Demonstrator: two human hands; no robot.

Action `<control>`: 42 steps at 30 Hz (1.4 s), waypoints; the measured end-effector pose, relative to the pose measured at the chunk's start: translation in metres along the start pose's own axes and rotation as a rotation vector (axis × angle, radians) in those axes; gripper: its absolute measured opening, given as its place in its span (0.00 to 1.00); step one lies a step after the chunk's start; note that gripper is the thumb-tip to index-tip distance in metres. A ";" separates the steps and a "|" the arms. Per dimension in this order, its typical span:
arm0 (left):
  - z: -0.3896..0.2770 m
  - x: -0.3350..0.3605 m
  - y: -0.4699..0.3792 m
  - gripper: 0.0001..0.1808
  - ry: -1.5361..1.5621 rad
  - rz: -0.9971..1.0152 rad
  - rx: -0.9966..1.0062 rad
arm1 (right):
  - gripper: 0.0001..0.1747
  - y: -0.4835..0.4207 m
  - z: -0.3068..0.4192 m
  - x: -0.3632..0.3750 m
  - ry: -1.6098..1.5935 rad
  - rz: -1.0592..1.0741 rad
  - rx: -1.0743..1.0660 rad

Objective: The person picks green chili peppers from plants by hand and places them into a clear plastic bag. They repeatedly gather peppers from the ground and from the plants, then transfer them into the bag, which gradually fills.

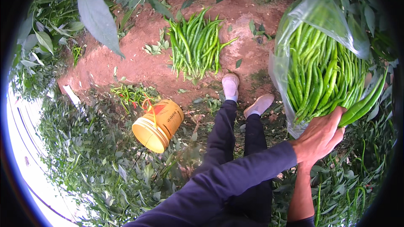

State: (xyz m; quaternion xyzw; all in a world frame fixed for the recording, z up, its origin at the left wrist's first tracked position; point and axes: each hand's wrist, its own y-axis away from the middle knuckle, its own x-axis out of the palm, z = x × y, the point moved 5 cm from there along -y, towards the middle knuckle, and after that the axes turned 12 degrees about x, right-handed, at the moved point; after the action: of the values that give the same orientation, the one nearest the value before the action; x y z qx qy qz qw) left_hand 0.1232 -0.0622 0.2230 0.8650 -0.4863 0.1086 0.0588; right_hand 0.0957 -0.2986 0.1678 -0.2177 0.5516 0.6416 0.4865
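Observation:
My left hand (320,135) reaches across to the right and grips a few long green chili peppers (363,105). These lie against the lower right side of a clear plastic bag (279,66). The bag is packed with many long green peppers (318,72), laid mostly lengthwise, and its upper flap is folded partly over them. Of my right arm, the bare forearm (301,192) rises from below; the right hand itself is mostly hidden behind my left hand and the bag, so its grip does not show.
A pile of green peppers (195,44) lies on reddish soil (135,47) beyond my shoes (231,83). To the left, a yellow bucket (169,118) rests on its side near a small heap of green and red peppers (132,96). Leafy pepper plants (104,151) crowd both sides.

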 end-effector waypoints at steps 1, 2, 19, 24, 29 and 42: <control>-0.002 -0.017 0.005 0.21 0.062 0.022 -0.114 | 0.34 0.009 0.014 0.006 0.071 -0.022 -0.072; -0.005 -0.043 0.012 0.20 0.121 -0.067 -0.171 | 0.35 0.016 0.031 0.009 0.122 -0.020 -0.130; 0.184 -0.630 0.224 0.16 -1.146 -0.519 -0.556 | 0.21 0.073 0.167 0.335 0.009 0.895 -0.135; 0.246 -0.699 0.207 0.22 -1.212 -0.445 -0.722 | 0.21 0.032 0.220 0.424 -0.048 0.859 -0.006; 0.234 -0.676 0.181 0.47 -1.377 -0.531 -0.777 | 0.21 0.021 0.272 0.464 -0.225 0.810 -0.033; 0.214 -0.542 0.115 0.77 -0.814 -0.329 -0.783 | 0.73 0.014 0.247 0.483 -0.183 0.905 0.501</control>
State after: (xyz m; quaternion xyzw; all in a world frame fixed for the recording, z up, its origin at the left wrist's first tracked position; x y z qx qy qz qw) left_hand -0.2199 0.2831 -0.1182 0.8150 -0.3331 -0.4307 0.1984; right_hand -0.0607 0.1155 -0.1459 0.2222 0.6823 0.6523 0.2440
